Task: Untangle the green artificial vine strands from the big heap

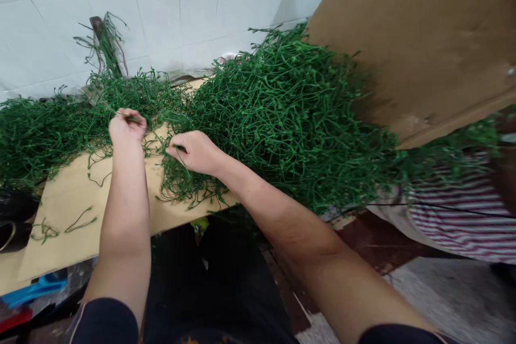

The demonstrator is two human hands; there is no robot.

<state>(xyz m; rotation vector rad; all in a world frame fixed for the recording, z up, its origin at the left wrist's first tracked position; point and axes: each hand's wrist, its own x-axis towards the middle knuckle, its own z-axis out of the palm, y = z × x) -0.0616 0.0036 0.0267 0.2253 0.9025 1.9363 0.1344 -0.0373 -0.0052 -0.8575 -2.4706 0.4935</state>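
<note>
My left hand [128, 124] is at the left pile of green stems [36, 129], its fingers curled around a thin green stem. Just to its right and slightly nearer me, my right hand [192, 151] pinches another thin green stem between thumb and fingertips. A large heap of tangled green stems [282, 113] rises behind and to the right of my right hand. Both hands are over a tan board [161, 215], with a gap between them. Near the board's left front lie a few loose stems [80, 221].
A big brown cardboard sheet [423, 43] leans at the right. An upright dark stick [105, 45] with stems stands by the tiled wall [161, 5]. Dark rolls [14, 231] are at the left, a blue object [36, 289] below, striped fabric [463, 220] at the right.
</note>
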